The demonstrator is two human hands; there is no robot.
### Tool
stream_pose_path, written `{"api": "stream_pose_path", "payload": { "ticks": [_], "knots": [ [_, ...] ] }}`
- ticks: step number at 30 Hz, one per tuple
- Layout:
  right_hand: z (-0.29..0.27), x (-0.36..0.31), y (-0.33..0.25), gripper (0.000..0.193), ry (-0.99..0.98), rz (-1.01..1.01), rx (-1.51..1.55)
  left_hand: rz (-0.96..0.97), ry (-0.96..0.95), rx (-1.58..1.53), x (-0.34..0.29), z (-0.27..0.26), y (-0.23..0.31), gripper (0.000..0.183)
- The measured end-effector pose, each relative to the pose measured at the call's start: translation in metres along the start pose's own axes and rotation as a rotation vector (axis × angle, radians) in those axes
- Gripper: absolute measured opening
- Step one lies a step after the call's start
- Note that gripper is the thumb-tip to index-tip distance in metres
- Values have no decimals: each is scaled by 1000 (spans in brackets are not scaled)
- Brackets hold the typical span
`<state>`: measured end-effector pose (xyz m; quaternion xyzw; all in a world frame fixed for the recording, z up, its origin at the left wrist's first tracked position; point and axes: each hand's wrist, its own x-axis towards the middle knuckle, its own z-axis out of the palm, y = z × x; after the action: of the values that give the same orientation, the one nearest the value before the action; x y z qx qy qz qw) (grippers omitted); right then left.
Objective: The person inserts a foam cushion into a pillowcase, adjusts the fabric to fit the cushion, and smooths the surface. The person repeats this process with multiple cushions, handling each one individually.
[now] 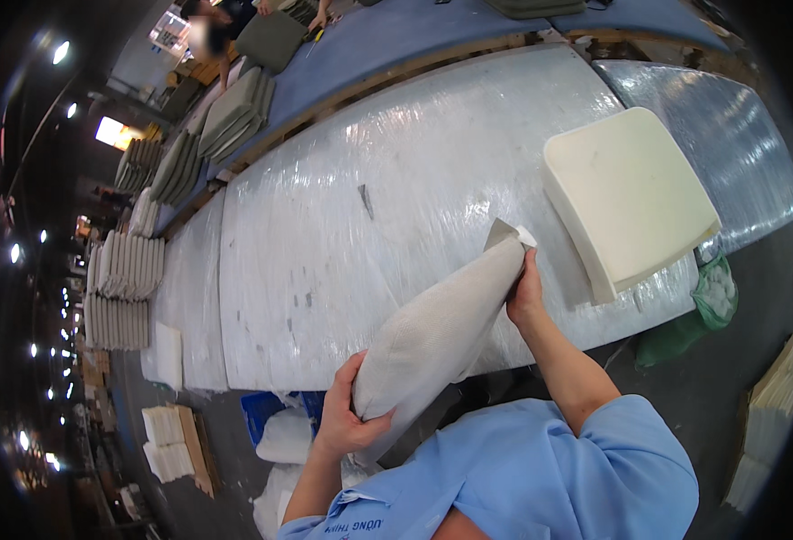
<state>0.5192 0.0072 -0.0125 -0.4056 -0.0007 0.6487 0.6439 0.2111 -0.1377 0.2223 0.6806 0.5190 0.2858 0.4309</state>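
A pale grey, finely textured cushion [441,310], seen at a slant, is held between my two hands at the near edge of the plastic-wrapped table [324,243]. My left hand [350,414] grips its lower left end, thumb on the near face and fingers round the far side. My right hand [527,292] is closed on the upper right end, its fingers partly hidden behind the cushion. A darker grey flap and a small white bit stick out at that end. To the right lies a thick cream foam pad [635,193], apart from my hands.
Stacked cushions [125,288] stand at the left. Beyond the table runs a blue worktop [351,54], with a person [216,31] at its far left. White padding [284,438] and a blue container [257,414] sit below the near edge. A green bag [711,292] hangs at the right corner.
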Motion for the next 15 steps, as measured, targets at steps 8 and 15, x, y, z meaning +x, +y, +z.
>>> {"api": "stream_pose_path", "payload": {
  "ticks": [8,15],
  "knots": [
    [17,-9,-7,86,-45,207,-101,-25,196,368,5,32,74,94],
    [15,9,-5,85,-79,208,-46,14,195,406,27,47,89,81]
  ]
}}
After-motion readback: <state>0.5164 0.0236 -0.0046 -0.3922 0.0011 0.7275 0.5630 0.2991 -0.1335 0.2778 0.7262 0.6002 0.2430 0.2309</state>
